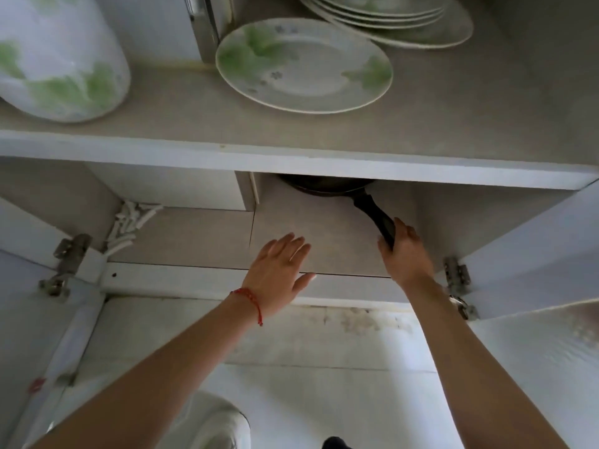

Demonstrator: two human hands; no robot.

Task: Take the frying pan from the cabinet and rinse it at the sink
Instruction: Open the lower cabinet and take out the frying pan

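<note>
A dark frying pan (327, 185) sits deep on the lower shelf (201, 234) of an open wall cabinet, its body mostly hidden behind the upper shelf's front edge. Its black handle (372, 210) points toward me and to the right. My right hand (405, 251) grips the end of that handle. My left hand (280, 267), with a red string on the wrist, hovers flat over the shelf to the left of the handle, fingers straight and holding nothing.
On the upper shelf (291, 166) lie a green-patterned plate (304, 64), a stack of plates (389, 17) and a large patterned pot (55, 56). White sticks (129, 225) lie in the lower shelf's left corner. Door hinges (457, 275) flank the opening.
</note>
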